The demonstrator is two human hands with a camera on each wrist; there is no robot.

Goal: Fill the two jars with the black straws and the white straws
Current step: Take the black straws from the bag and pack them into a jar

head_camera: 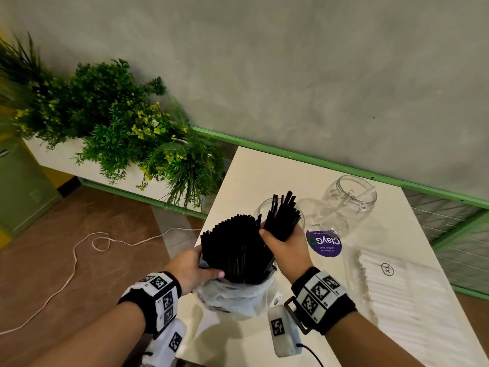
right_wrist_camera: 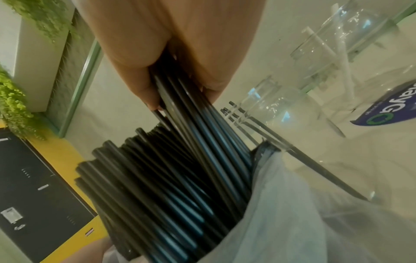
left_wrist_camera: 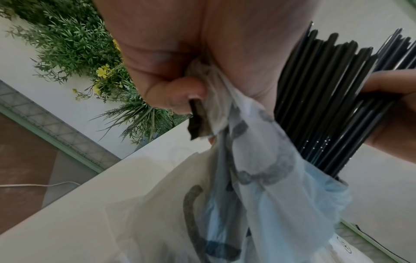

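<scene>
Left hand [head_camera: 191, 268] grips the rim of the bag [head_camera: 235, 295] low at the tabletop [head_camera: 254, 165] edge, fingers [left_wrist_camera: 180, 92] curled into the plastic, thumb laid across the front of the bundle. It holds bag only and steadies it.

Just right of those fingers: the main bundle of black straws [head_camera: 235, 250] standing upright in the bag, fanned at the top.

Right hand [head_camera: 287, 246] is closed round a smaller bunch [head_camera: 284, 215] of black straws; its fingers [right_wrist_camera: 144, 78] wrap them tight. The bunch is partly lifted, with lower ends apparently down among the rest in the bag.

Directly behind that hand: near jar [head_camera: 267, 207], upright, mouth open. Right wrist view shows a few black straws already in it. Further right, far jar [head_camera: 352, 197] with one white straw leaning inside. Sticker [head_camera: 324, 243] just right of the right hand. White straws [head_camera: 397, 282] in a clear pack, well to the right of both hands, apparently untouched.

Step, as judged: black-straw transfer, early; most blacks remain in the bag. Next move needs the bunch pulled clear of the bag, carried forward over the near jar's mouth, ends lined up and lowered in, while the left hand keeps the bag from tipping.
</scene>
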